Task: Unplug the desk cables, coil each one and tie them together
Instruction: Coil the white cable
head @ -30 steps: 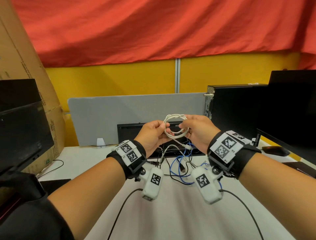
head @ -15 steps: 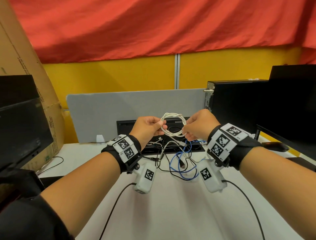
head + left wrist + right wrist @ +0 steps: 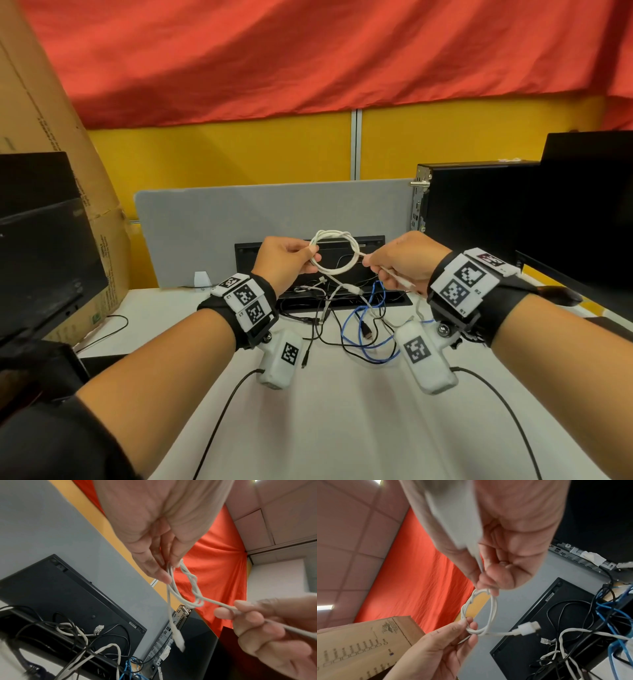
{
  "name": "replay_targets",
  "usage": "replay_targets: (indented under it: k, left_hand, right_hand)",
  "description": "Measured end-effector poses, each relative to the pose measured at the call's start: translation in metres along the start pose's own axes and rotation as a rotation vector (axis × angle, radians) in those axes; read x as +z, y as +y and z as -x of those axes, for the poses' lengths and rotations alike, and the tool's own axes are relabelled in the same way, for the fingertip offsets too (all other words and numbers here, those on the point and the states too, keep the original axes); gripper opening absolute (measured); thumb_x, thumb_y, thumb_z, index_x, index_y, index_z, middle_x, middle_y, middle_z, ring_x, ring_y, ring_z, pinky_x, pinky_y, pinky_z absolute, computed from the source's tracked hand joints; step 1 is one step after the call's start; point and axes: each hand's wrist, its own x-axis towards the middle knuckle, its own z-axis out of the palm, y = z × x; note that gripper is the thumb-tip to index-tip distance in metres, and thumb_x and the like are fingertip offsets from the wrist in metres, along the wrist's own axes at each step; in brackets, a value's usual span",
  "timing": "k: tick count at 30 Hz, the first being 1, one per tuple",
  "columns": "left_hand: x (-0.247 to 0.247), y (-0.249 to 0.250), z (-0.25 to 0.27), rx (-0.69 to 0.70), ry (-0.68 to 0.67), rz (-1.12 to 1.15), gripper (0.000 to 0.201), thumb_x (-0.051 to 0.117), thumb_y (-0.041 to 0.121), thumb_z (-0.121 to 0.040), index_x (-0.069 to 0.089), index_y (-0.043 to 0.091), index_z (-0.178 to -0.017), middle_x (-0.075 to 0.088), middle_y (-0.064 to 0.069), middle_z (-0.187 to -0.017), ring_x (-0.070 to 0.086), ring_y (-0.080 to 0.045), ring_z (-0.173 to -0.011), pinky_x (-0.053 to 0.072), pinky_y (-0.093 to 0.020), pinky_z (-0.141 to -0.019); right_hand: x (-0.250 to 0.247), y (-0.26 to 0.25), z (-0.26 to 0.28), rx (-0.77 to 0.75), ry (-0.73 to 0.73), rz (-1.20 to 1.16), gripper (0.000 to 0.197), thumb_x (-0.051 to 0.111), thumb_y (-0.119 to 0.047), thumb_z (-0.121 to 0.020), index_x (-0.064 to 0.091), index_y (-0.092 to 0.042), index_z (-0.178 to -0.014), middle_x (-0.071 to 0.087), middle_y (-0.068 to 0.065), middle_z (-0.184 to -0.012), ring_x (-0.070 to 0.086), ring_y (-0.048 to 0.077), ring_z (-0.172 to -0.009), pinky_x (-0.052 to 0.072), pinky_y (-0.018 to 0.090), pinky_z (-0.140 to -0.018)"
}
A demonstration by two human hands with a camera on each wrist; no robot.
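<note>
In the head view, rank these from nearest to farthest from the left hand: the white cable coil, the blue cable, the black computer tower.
From the left hand:
1. white cable coil, pinched in its fingers.
2. blue cable, on the desk, lower right.
3. black computer tower, far right, behind the right hand.

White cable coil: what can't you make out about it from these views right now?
- Right wrist view: the white cable end in the right hand is motion-blurred.
- Head view: the left hand covers its own fingertips' grip.
- Left wrist view: the hanging plug is blurred.

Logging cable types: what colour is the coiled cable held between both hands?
White coiled cable, plug included; clearest in the right wrist view.
</note>
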Motion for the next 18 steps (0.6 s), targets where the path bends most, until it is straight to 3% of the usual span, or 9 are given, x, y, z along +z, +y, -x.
replay_targets:
  k: [3,5,7,11,15,18]
  left_hand:
    - [-0.002,-0.001,0.0,-0.059,0.049,0.127,0.011,0.063,0.005,-0.091,0.073,0.0,-0.091,0.073,-0.017,-0.085,0.073,-0.017,-0.073,0.058,-0.02,-0.068]
    - [0.0,0.0,0.003,-0.083,0.035,0.211,0.011,0.063,0.004,-0.091,0.072,-0.002,-0.091,0.073,-0.018,-0.087,0.073,-0.02,-0.076,0.059,-0.024,-0.073]
    - [0.007,0.003,0.007,-0.103,0.018,0.275,0.011,0.062,0.003,-0.091,0.071,-0.002,-0.088,0.072,-0.018,-0.087,0.072,-0.02,-0.076,0.06,-0.027,-0.075]
    - [0.018,0.004,0.012,-0.17,-0.007,0.421,0.012,0.058,-0.002,-0.092,0.068,-0.007,-0.093,0.07,-0.017,-0.084,0.07,-0.018,-0.073,0.06,-0.026,-0.074]
    - [0.022,0.001,0.015,-0.233,-0.052,0.568,0.012,0.056,-0.005,-0.092,0.066,-0.011,-0.097,0.071,-0.017,-0.082,0.072,-0.02,-0.076,0.059,-0.025,-0.069]
    - [0.026,-0.002,0.019,-0.256,-0.082,0.621,0.011,0.057,-0.007,-0.091,0.066,-0.012,-0.095,0.072,-0.019,-0.081,0.073,-0.023,-0.077,0.059,-0.025,-0.067]
  right_hand:
    - [0.002,0.005,-0.001,-0.091,0.055,0.109,0.025,0.067,-0.008,-0.087,0.067,0.009,-0.105,0.063,0.014,-0.08,0.06,0.021,-0.07,0.055,0.033,-0.075]
    - [0.007,0.007,-0.001,-0.133,0.103,0.288,0.028,0.069,-0.019,-0.087,0.07,0.003,-0.103,0.069,0.015,-0.091,0.067,0.028,-0.085,0.055,0.037,-0.089]
    - [0.014,0.011,-0.002,-0.137,0.138,0.371,0.028,0.069,-0.025,-0.087,0.073,0.0,-0.099,0.073,0.014,-0.094,0.07,0.027,-0.091,0.056,0.039,-0.089]
    - [0.022,0.021,-0.013,-0.146,0.15,0.107,0.016,0.073,-0.007,-0.079,0.072,0.005,-0.09,0.073,0.018,-0.082,0.072,0.028,-0.079,0.059,0.042,-0.079]
    - [0.022,0.028,-0.024,-0.116,0.282,0.016,0.008,0.082,-0.008,-0.07,0.075,-0.009,-0.067,0.073,0.006,-0.066,0.073,0.018,-0.069,0.06,0.035,-0.076]
    - [0.024,0.033,-0.026,-0.162,0.214,-0.144,0.009,0.071,0.0,-0.078,0.069,-0.007,-0.075,0.07,0.011,-0.081,0.071,0.025,-0.083,0.059,0.034,-0.08]
